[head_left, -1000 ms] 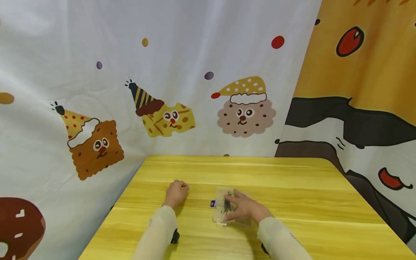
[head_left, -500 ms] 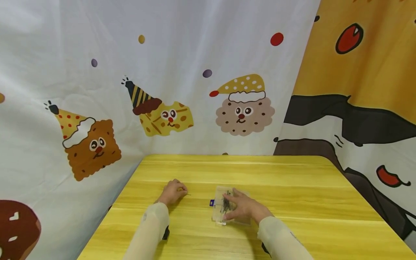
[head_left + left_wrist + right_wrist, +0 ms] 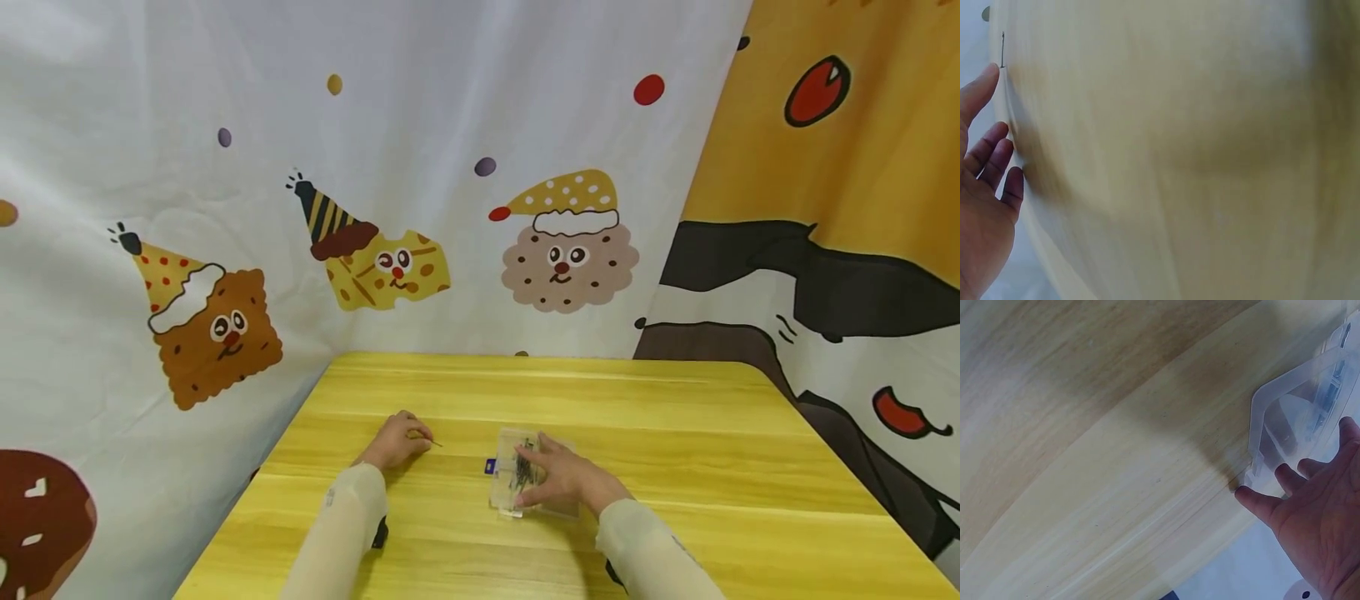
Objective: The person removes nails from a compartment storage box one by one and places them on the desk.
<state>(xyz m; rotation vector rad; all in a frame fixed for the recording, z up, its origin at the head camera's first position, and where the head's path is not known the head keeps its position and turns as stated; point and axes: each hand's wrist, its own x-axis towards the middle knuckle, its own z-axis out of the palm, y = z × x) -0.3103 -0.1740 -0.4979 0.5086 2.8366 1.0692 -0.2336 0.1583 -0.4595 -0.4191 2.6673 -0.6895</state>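
In the head view, my left hand [image 3: 396,442] is low over the table, left of the box. Its thumb and forefinger pinch a thin dark nail [image 3: 1002,50], which sticks out past the thumb tip in the left wrist view. The other fingers of that hand are loosely bent. My right hand [image 3: 564,477] lies spread across a clear plastic box [image 3: 507,490] and holds it, thumb near the close side, fingers toward the far side. Several dark thin pieces [image 3: 522,467] show inside the box. In the right wrist view its fingertips reach the transparent edge.
A yellow wood-grain table [image 3: 675,450] carries the box. A small blue tab [image 3: 490,467] shows at the box's left side. Behind the table hangs a white curtain [image 3: 420,100] with cartoon prints.
My left hand has shifted a little to the left and turned, so the nail's end now shows beyond the fingertips. My right hand and the box have stayed in place.
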